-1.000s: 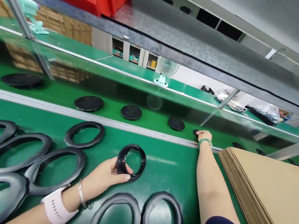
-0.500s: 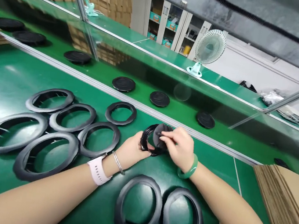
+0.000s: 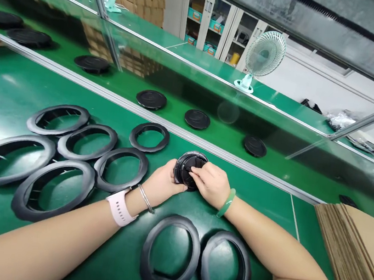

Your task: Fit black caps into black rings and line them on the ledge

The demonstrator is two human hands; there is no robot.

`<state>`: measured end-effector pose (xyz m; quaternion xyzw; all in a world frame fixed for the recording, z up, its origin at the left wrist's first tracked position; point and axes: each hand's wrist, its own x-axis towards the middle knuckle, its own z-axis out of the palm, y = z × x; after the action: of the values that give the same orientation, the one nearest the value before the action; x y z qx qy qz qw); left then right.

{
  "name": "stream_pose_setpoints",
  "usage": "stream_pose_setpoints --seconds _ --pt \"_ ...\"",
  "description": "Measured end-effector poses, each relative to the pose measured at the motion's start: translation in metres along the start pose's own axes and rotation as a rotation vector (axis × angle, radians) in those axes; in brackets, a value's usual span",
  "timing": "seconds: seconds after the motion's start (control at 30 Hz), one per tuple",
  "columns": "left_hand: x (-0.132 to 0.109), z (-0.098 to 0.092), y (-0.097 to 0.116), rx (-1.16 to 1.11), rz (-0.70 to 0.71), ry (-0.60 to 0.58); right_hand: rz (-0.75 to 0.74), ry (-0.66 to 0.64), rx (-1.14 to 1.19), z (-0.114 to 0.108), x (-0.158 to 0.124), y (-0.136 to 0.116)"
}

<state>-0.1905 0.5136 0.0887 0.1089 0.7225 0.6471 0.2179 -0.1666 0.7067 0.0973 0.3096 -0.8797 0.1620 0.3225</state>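
Observation:
My left hand (image 3: pixel 162 184) is closed around the left side of a black plastic ring (image 3: pixel 179 163) just above the green table. A dark round disc (image 3: pixel 193 162) lies inside that ring, nearly level with its rim. The fingertips of my right hand (image 3: pixel 212 184) pinch a small raised part near the disc's middle; the fingers hide this part's shape. Two loose black rings (image 3: pixel 146 264) lie nearer to me, side by side. Another black ring (image 3: pixel 134 141) rests behind and to the left of my left hand.
Several larger black rings (image 3: pixel 21 195) cluster on the green table at left. Beyond a metal rail (image 3: pixel 219 156), round black pieces (image 3: pixel 197 119) sit spaced along a green belt. Stacked cardboard sheets (image 3: pixel 341 254) stand at right. A small fan (image 3: pixel 266 54) is at the back.
The disc was tilted up between my right fingers and now lies flat in the ring. My right hand has shifted slightly left and down. The view has moved a little.

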Motion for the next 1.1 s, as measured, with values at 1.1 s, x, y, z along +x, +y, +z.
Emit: stream_pose_setpoints --seconds 1.1 --pt "0.0 0.002 -0.003 -0.017 0.015 0.003 0.106 -0.32 -0.076 -0.01 0.014 -0.011"
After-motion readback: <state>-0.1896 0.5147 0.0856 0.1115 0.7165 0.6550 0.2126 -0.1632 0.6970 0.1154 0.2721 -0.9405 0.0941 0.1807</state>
